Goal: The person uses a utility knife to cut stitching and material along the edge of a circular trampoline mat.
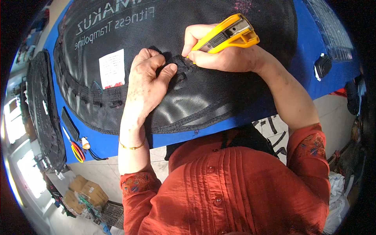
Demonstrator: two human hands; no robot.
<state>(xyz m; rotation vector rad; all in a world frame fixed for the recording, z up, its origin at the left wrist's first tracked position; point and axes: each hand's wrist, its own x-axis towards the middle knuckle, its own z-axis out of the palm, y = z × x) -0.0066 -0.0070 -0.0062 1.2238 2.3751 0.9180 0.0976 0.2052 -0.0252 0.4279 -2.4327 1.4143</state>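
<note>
A black mesh trampoline mat (164,109) with mirrored lettering, "Fitness Trampoline", lies spread before me. My right hand (219,56) is closed around a yellow utility knife (231,33), its tip down at the mat's black webbing edge. Just left of that tip, my left hand (150,76) has its fingers curled and its thumb pressed on the same webbing (174,64). Whatever fold lies under those fingers is partly hidden. A white printed label (112,68) sits on the mat to the left of my left hand.
Beneath the mat is a blue table (172,143). Scissors with red and yellow handles (77,152) and a black strip (70,122) lie at its left. Farther left is a folded black mat (42,113). A small black object (322,66) rests at right. Cardboard boxes (92,194) stand on the floor.
</note>
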